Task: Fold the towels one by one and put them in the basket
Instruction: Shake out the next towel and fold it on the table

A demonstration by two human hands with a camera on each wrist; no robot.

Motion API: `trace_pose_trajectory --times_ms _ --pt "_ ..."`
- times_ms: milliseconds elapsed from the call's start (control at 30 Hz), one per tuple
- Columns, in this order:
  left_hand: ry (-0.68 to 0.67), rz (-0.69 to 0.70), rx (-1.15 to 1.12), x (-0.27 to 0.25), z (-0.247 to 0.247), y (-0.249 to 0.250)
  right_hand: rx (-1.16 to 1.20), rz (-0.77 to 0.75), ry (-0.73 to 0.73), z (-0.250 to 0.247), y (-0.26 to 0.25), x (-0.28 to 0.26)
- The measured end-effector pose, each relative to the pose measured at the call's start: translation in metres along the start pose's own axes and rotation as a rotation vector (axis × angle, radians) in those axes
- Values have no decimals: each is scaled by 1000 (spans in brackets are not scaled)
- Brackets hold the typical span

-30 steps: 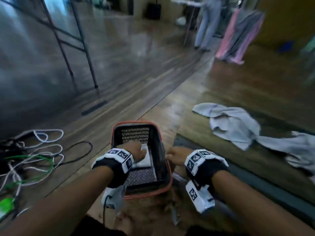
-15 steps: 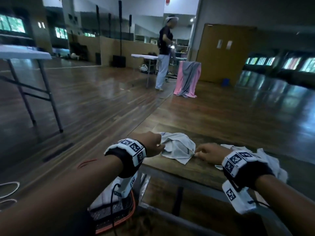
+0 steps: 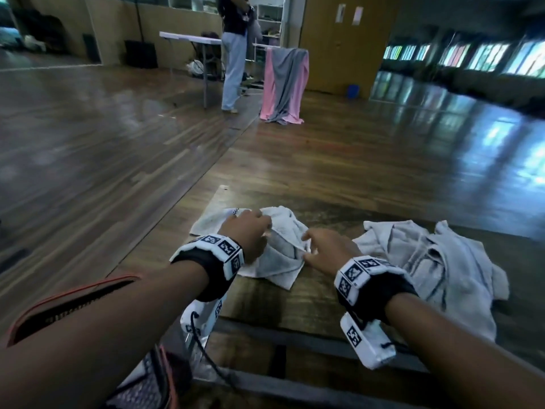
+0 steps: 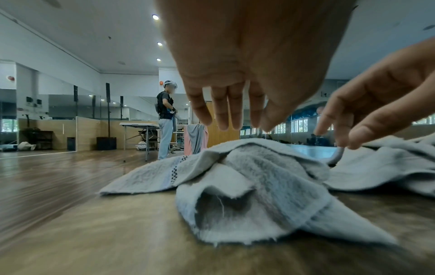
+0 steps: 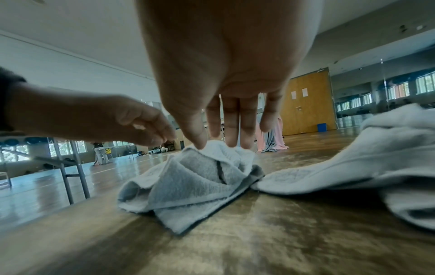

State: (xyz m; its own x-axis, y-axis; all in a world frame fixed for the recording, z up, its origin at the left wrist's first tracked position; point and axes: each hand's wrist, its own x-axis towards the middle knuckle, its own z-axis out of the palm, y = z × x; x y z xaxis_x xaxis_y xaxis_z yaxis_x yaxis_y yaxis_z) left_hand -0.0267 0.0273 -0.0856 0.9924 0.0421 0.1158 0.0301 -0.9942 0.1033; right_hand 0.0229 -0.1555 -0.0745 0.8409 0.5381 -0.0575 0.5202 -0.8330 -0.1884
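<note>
A crumpled light grey towel [image 3: 277, 261] [image 4: 256, 186] [image 5: 197, 184] lies on the wooden table [image 3: 324, 299] in front of me. My left hand [image 3: 262, 228] [image 4: 235, 126] hovers just over its top fold, fingers hanging straight and holding nothing. At the towel's right side, my right hand [image 3: 306, 246] [image 5: 219, 145] pinches a raised edge between thumb and fingers. A second rumpled towel [image 3: 427, 261] [image 5: 353, 167] is spread to the right. Behind my left forearm, low on the left, shows the black basket [image 3: 73, 301] with its red rim.
Past the table's far edge lies open wooden floor. A person [image 3: 233, 54] stands far off by a white folding table [image 3: 188, 38]. Nearby, pink and grey cloth [image 3: 283, 84] hangs on a stand. A table leg [image 5: 80, 171] stands to the left.
A second ago both hands were at the basket, the left inside on a folded towel. They moved up to the table and closed in on the crumpled towel; the right now pinches it.
</note>
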Motion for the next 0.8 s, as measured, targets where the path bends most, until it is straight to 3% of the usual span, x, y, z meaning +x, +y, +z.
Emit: trace_pose_trajectory --times_ms 200,467,667,800 --pt "-56 -38 68 44 28 -9 9 -9 -17 28 -4 42" --pt "112 59 140 40 30 -22 185 -12 153 6 15 31" --pt "229 121 37 18 -14 -2 274 -80 286 -58 16 -6" --pt "431 136 -160 14 -85 20 355 -90 441 -116 13 -34"
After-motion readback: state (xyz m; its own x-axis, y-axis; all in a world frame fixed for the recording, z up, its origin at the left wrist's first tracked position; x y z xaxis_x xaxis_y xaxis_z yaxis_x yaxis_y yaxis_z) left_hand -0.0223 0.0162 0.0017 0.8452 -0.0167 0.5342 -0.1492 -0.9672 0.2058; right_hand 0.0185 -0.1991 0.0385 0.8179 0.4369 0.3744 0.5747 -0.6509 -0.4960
